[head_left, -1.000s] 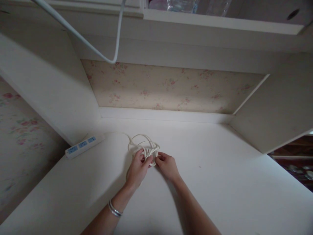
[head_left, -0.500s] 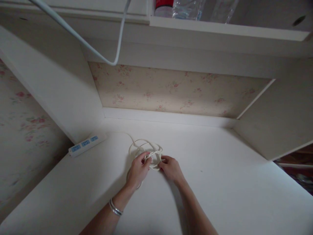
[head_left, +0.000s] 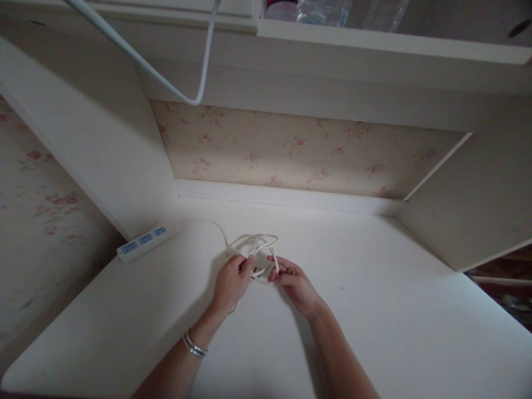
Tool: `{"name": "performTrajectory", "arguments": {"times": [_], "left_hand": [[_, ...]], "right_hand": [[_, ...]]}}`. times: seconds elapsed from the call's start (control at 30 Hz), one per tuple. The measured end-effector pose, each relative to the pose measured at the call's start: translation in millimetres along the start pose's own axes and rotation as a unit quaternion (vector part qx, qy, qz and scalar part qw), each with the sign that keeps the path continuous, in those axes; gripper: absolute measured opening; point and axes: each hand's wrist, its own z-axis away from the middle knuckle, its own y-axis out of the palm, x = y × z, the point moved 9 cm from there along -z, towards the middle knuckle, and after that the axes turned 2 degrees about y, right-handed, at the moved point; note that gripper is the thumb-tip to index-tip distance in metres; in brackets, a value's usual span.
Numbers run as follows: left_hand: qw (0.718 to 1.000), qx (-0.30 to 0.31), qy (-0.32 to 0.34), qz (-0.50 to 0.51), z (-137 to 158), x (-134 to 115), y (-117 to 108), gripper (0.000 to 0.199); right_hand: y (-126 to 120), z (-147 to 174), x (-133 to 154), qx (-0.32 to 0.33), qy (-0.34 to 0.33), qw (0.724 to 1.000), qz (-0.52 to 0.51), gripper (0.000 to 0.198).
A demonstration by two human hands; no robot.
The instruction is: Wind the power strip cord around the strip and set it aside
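Note:
A white power cord [head_left: 253, 238] lies in loose, tangled loops over the desk. My left hand [head_left: 233, 280] is closed on the loops from the left, thumb and fingers pinching the strands. From the right, my right hand [head_left: 293, 282] grips a strand at the loops' right side, its fingers curled around it. One length of the cord runs back and left toward a white power strip [head_left: 147, 241] with blue socket faces. Beneath my left hand another bit of cord hangs toward the front. The plug end cannot be made out clearly.
The white desk [head_left: 394, 310] has a raised back ledge and side panels. Above it, a shelf [head_left: 374, 44] holds clear plastic bottles [head_left: 322, 12]. A pale bent rod or cable [head_left: 166, 83] hangs at the upper left, nearer to me.
My right hand has turned, its fingers opening upward around a strand. The loops have shifted and spread slightly. My left hand has moved a little left, still holding the cord.

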Motion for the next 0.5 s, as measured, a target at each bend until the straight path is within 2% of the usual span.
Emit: {"name": "performTrajectory", "arguments": {"times": [0.1,0.2,0.3,0.4,0.5], "left_hand": [[0.999,0.018,0.010,-0.025,3.6,-4.1,3.3,0.041],[0.997,0.024,0.030,-0.064,6.5,-8.5,5.8,0.038],[0.996,0.011,0.024,-0.083,5.0,-4.8,3.7,0.034],[0.998,-0.013,0.025,-0.053,1.2,-0.5,-2.0,0.029],[0.999,-0.027,0.034,-0.020,-1.0,0.2,-6.8,0.028]], "right_hand": [[-3.5,-3.2,-11.2,-0.023,0.030,0.999,-0.024,0.042],[-10.9,-6.8,-20.2,-0.063,0.033,0.997,0.007,0.050],[-6.6,-6.9,-21.1,-0.027,0.023,0.999,0.033,0.047],[-2.3,-2.4,-15.2,0.023,0.004,0.997,0.073,0.038],[0.1,3.5,-12.7,0.059,0.013,0.991,0.120,0.028]]}}
